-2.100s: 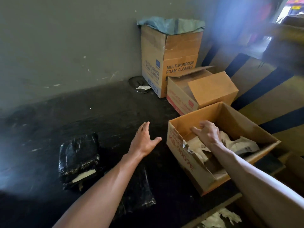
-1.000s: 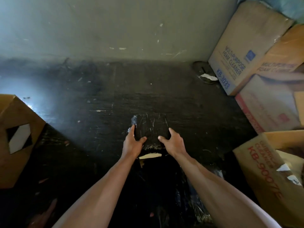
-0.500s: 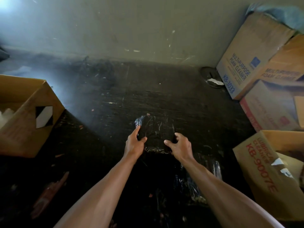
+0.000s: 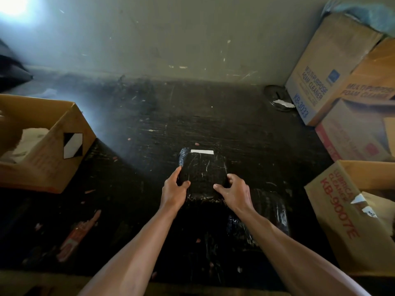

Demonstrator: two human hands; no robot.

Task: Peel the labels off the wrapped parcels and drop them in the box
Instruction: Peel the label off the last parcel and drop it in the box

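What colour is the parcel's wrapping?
Glossy black wrapping with a white label; head view.

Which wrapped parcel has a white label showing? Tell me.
The black parcel gripped by the left hand and right hand: white label at its far edge. The other parcel, nearer right, shows none.

We are looking at a flat, rectangular parcel wrapped in glossy black plastic film (image 4: 203,174), lying flat on the dark counter (image 4: 149,124). A narrow white paper label strip (image 4: 202,151) is sticking along its far edge, level and unpeeled. A second black-wrapped parcel (image 4: 269,212) is lying just beside it, nearer to us on the right, its film crinkling and catching light. The open brown cardboard box printed "KB-9007E" in red (image 4: 342,221) is standing at the right edge of the counter, holding crumpled white paper labels (image 4: 363,207) near its rim.
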